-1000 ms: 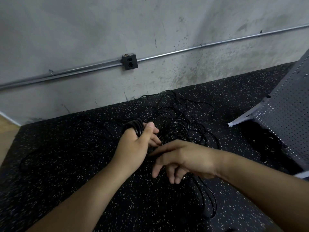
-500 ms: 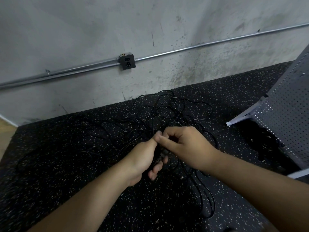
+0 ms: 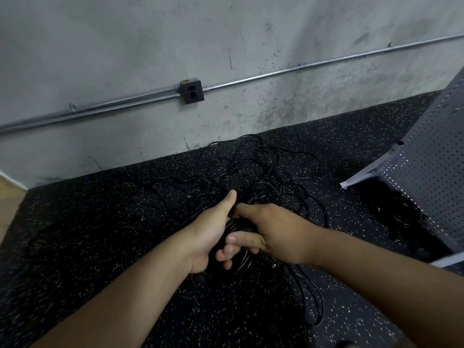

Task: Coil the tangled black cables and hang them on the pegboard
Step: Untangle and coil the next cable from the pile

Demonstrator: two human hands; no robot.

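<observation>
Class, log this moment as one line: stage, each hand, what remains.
stage: coiling | left hand: holds cable coil | right hand: grips same coil | cable tangle: loose on floor | pegboard: at right

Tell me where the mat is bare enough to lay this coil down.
Bare mat lies nearer the camera than the left hand and right hand, which hold the coil, left of a trailing cable loop. Another strip runs along the wall between the tangle and the pegboard. The tangle itself is crowded.
</observation>
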